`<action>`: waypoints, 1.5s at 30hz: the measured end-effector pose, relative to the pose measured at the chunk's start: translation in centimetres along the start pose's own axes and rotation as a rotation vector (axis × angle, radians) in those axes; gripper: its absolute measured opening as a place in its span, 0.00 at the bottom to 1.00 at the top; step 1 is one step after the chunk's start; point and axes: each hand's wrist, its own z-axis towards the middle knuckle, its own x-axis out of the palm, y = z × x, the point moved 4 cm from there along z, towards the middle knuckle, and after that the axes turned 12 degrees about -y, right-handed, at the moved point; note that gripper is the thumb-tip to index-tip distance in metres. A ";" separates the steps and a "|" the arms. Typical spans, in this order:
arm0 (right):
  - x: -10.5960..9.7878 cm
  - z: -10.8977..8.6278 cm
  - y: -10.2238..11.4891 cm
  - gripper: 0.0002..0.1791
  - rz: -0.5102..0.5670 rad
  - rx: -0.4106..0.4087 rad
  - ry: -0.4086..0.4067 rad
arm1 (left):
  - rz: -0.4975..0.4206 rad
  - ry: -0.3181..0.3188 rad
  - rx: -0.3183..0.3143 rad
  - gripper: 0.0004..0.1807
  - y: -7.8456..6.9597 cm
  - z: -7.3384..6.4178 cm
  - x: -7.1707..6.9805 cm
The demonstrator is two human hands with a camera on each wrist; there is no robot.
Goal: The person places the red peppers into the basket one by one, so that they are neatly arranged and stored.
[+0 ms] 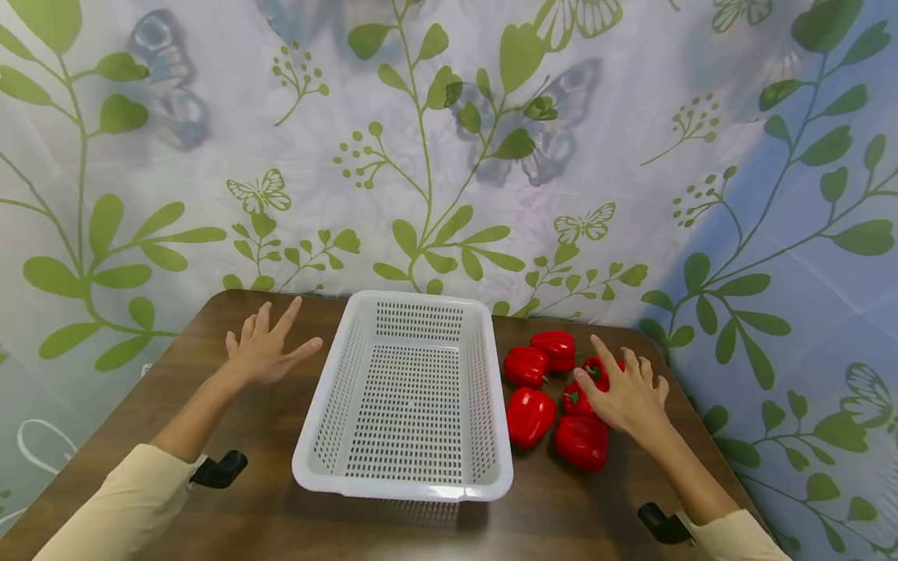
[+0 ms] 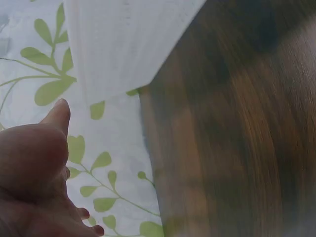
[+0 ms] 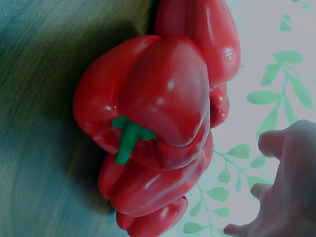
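Note:
A white perforated plastic basket (image 1: 401, 492) stands in the middle of the table with nothing in it. Several red bell peppers (image 1: 529, 418) with green stems lie in a cluster just right of it. My left hand (image 1: 263, 351), fingers spread, is over the table to the left of the basket and holds nothing. Above the right side of the peppers hovers my right hand (image 1: 627, 393), its fingers spread and partly hiding the peppers behind. In the right wrist view, one bell pepper (image 3: 163, 89) shows large, with a gap between it and the fingers.
The brown wooden table (image 1: 259, 514) runs back to a hanging cloth (image 1: 449, 156) printed with green leaves and butterflies. A white cable (image 1: 35, 444) loops beyond the table's left edge. Black straps with mounts (image 1: 219, 470) sit at both wrists.

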 end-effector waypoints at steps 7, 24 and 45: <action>0.2 -0.3 -0.1 0.45 0.068 0.005 0.062 | -0.113 0.052 0.064 0.49 -0.9 -0.2 0.8; -1.5 -0.9 0.8 0.50 0.233 -0.034 0.187 | -0.675 0.359 -0.087 0.50 -1.6 -1.4 3.0; -2.1 -2.5 -0.9 0.46 0.315 0.032 0.366 | -0.984 0.421 -0.128 0.46 -0.7 -1.8 4.6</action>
